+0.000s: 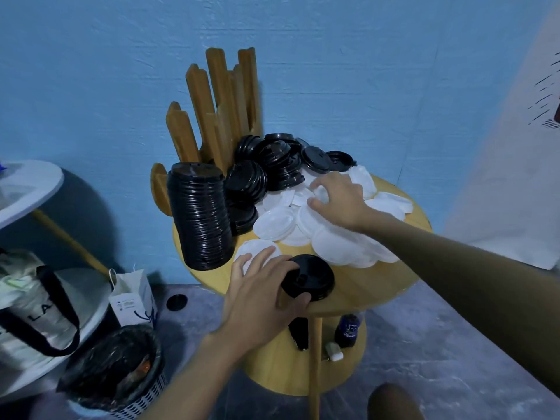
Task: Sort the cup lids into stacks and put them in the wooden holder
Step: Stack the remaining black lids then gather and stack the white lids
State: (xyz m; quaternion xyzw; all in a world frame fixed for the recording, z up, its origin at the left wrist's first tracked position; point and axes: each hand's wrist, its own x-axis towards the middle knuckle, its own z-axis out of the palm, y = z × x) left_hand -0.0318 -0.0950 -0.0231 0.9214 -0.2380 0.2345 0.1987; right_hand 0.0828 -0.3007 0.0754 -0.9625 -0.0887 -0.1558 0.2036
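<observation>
Dozens of white lids (333, 247) sprawl across the round table (378, 286), and heaped black lids (272, 165) crowd the wooden holder (212, 101) behind a tall stack (198, 219). The right hand (339, 201) pinches into the white lids. The left hand (263, 286) grips one black lid (312, 280) at the near edge.

Left hand (260, 294) grips black lid (316, 277), right hand (339, 201) pinches white lid (321, 194).

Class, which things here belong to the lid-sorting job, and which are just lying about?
Job: wooden holder, tall black lid stack, loose black lids, white lids, single black lid.
Lying about: waste basket, paper bag, tote bag, dark bottle.
</observation>
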